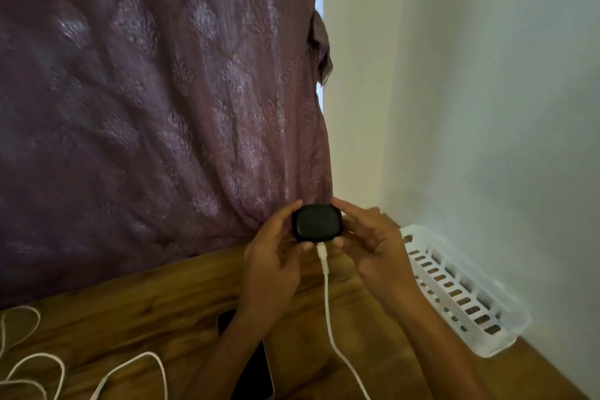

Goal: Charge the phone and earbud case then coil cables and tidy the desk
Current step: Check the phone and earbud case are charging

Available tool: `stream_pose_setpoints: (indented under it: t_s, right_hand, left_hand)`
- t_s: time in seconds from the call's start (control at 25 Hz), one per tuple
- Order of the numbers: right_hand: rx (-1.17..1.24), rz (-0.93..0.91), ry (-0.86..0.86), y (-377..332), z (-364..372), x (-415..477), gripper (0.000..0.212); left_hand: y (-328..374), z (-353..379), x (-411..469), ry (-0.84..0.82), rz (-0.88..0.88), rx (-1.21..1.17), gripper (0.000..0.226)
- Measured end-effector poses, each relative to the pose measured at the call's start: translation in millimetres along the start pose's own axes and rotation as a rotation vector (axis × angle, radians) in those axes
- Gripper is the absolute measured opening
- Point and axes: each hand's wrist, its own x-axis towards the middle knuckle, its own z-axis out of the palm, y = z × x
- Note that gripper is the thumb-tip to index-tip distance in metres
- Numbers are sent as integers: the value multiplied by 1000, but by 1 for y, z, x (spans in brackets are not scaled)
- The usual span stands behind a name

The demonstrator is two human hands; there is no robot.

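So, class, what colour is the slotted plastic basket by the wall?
White; the slotted plastic basket shows in the head view.

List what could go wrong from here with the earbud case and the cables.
1. The earbud case is held in the air between the left hand and right hand, gripped by fingertips; it might slip and hang by the white cable plugged into it.
2. That cable trails down past the phone, partly hidden under the left forearm; a tug could drag it.
3. Loose white cables on the desk could tangle.
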Motion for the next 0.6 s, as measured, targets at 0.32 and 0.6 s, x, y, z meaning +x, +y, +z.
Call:
stream_pose_setpoints:
  t_s: [0.32,0.6]
  right_hand:
    - [-104,341,-228,107,34,-15,54]
    - [-222,516,-326,181,53,-29,59]
  left_hand:
    - [-112,4,-42,-61,-257,281,59]
    - [-166,14,-70,-140,-284,566,54]
